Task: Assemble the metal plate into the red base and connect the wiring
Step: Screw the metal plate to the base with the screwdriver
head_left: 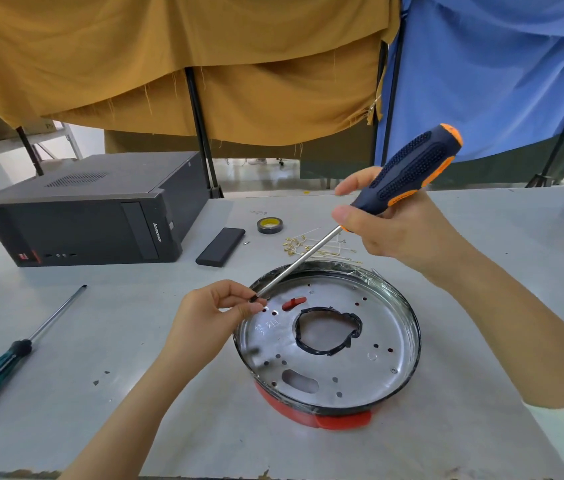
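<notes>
Nearest me on the pale grey tabletop (135, 393) sits the red base (325, 415), the round metal plate (339, 355) nested in it, dotted with small holes, a black-taped opening at its centre and clear film around its dark rim. At the plate's left edge my left hand (211, 317) pinches the screwdriver tip between its fingers. My right hand (401, 230) grips the blue-and-orange screwdriver (408, 171), whose shaft slants down to that tip. To the left lies a green-handled screwdriver (3, 362). Further back I see gold-tipped wires (311, 247), a tape roll (269, 225), a flat black block (221, 246) and a black computer case (93, 213). Beyond hang a mustard cloth (204, 64) and a blue cloth (481, 81).
</notes>
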Motion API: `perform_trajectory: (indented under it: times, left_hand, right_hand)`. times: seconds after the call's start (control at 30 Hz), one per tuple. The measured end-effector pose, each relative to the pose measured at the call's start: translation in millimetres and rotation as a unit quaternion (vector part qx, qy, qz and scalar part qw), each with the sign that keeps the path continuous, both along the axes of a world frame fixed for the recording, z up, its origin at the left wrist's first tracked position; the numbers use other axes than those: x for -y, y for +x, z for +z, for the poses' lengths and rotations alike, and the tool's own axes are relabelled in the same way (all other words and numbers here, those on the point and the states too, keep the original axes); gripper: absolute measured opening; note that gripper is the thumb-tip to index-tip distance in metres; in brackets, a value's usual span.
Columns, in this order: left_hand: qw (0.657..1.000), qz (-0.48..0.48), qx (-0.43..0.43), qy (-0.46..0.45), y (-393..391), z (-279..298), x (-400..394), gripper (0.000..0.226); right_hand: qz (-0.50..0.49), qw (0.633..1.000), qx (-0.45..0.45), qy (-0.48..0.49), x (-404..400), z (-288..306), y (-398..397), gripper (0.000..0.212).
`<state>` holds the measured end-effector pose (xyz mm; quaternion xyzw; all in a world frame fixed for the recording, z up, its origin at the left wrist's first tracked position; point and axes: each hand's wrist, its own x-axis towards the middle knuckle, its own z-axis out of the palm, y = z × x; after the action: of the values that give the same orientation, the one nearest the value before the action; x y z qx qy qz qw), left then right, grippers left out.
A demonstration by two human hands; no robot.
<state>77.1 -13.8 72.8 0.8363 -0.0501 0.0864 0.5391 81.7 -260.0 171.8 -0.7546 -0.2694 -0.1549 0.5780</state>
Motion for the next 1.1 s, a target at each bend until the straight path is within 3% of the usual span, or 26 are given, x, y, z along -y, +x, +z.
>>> perform_trajectory:
  times: [0.07,0.2,0.37,0.63,0.73,0.87,0.97,1.1]
  left_hand:
    - [1.000,0.027,0.006,0.001,1.8,3.0,-2.1,0.014]
    - [0.999,0.030,0.021,0.039,2.0,2.3,2.1,0.016]
    - [0.998,-0.011,0.049,0.049,0.3,-0.7,9.0,0.019]
    - [0.995,-0.067,0.060,0.048,-2.7,-1.2,12.5,0.053]
    - [0.993,-0.073,0.058,0.072,-2.9,-0.9,12.6,0.054]
    - [0.987,-0.125,0.037,0.096,-2.5,3.8,4.0,0.072]
    - [0.992,-0.113,0.038,0.044,-3.4,-0.3,-4.9,0.072]
    - [0.995,-0.074,-0.005,-0.061,-7.0,-30.0,-7.4,0.052]
  right_hand:
    - [-0.003,1.000,0.030,-0.008,-3.0,-0.2,-1.2,0.011]
    - [-0.070,0.996,0.064,0.002,-15.7,-4.4,0.7,0.040]
    - [-0.034,0.997,0.038,0.065,-25.4,-5.4,1.7,0.042]
    - [-0.042,0.994,0.021,0.098,-23.4,-7.0,-2.1,0.043]
    - [-0.050,0.995,0.030,0.086,-23.2,-8.6,-2.0,0.044]
    - [-0.052,0.996,0.033,0.058,-21.7,-7.3,-3.8,0.042]
    - [-0.039,0.998,0.023,0.037,-20.0,-3.8,-5.8,0.040]
    - [0.003,1.000,-0.009,0.003,-24.9,-1.4,-10.2,0.042]
